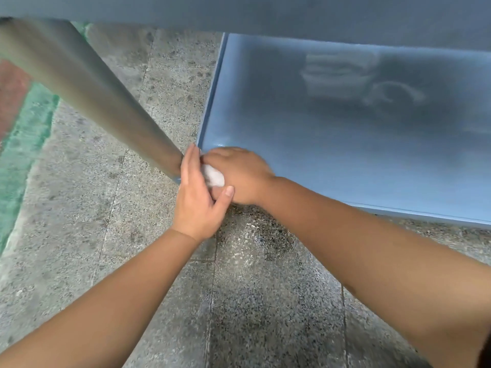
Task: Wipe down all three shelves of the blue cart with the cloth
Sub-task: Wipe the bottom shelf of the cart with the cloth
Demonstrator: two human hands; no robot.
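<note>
The lowest blue shelf of the cart (345, 144) fills the upper right, with the shelf above it (265, 11) crossing the top of the view. A small white cloth (212, 176) is bunched at the shelf's near left corner, by the grey upright post (87, 91). My right hand (240, 173) lies over the cloth, knuckles up, fingers curled onto it. My left hand (198, 200) presses against the cloth from the left, fingers straight and thumb hooked under the right hand. Most of the cloth is hidden between the two hands.
Speckled grey stone floor (132, 208) lies beneath and to the left, with a darker wet-looking patch (260, 243) below the hands. A green and red painted strip (24, 134) runs along the far left. Pale smeared streaks (345, 75) mark the shelf surface.
</note>
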